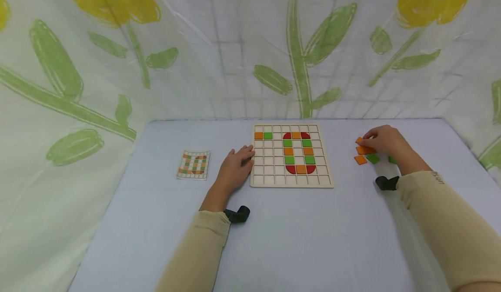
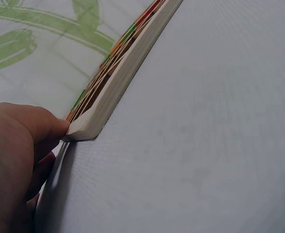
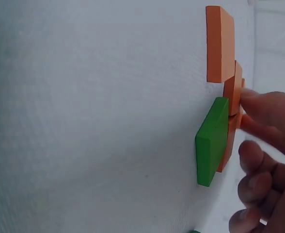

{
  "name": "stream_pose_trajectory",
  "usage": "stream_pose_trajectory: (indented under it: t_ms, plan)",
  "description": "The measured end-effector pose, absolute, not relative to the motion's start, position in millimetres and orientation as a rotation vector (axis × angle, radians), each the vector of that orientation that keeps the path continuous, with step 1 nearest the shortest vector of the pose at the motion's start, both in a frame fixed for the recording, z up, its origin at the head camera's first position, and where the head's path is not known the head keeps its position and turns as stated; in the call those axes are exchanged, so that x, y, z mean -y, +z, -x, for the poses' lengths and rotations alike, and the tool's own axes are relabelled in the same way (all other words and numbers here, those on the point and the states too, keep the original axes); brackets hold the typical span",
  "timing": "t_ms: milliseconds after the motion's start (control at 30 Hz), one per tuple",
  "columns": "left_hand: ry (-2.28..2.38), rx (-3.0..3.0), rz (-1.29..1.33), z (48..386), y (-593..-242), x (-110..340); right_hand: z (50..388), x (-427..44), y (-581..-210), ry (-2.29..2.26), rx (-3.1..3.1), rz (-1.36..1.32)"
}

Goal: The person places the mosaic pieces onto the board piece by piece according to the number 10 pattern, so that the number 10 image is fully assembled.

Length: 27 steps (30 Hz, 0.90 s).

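Observation:
In the head view, a pale gridded board [image 1: 270,180] lies on the table. It holds a ring of red, green and orange tiles, plus one orange tile [image 1: 258,135] and one green tile [image 1: 268,135] at upper left. My left hand [image 1: 234,170] rests against the board's left side, fingertips on its edge; the left wrist view shows it touching a corner. Over at the right, my right hand [image 1: 385,142] pinches an orange tile [image 1: 359,140] at the back of a small group. More orange tiles [image 1: 360,159] and a green tile [image 3: 211,145] lie just in front of its fingers.
A small pattern card [image 1: 193,165] with a coloured grid lies left of my left hand. Another green tile [image 1: 392,160] is partly hidden by the right hand. A white curtain [image 1: 188,87] with printed flowers stands behind the table [image 1: 289,240].

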<state>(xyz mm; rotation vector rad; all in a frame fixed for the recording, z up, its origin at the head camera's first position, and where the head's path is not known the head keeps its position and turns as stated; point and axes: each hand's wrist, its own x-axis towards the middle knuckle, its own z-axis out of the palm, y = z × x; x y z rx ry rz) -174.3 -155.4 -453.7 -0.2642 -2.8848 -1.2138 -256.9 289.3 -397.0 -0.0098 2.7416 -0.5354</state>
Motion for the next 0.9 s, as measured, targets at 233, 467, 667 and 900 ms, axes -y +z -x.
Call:
stream_pose_trajectory:
  t_ms: [233, 467, 667, 900]
  plan:
    - [-1.203, 2.905, 0.244, 174.9, -455.6, 156.9, 260.6, -283.5, -399.0, -0.546, -2.696, 0.062]
    - [-1.201, 2.894, 0.247, 174.6, -454.4, 157.1, 262.2, -283.2, -400.7, -0.552, -2.735, 0.104]
    - [-1.200, 2.895, 0.253, 174.9, -454.1, 157.2, 265.1, -286.3, -405.8, -0.567, -2.742, 0.124]
    - [-1.186, 2.907, 0.258, 175.1, -454.7, 156.2, 265.7, -281.5, -408.4, -0.622, -2.778, 0.141]
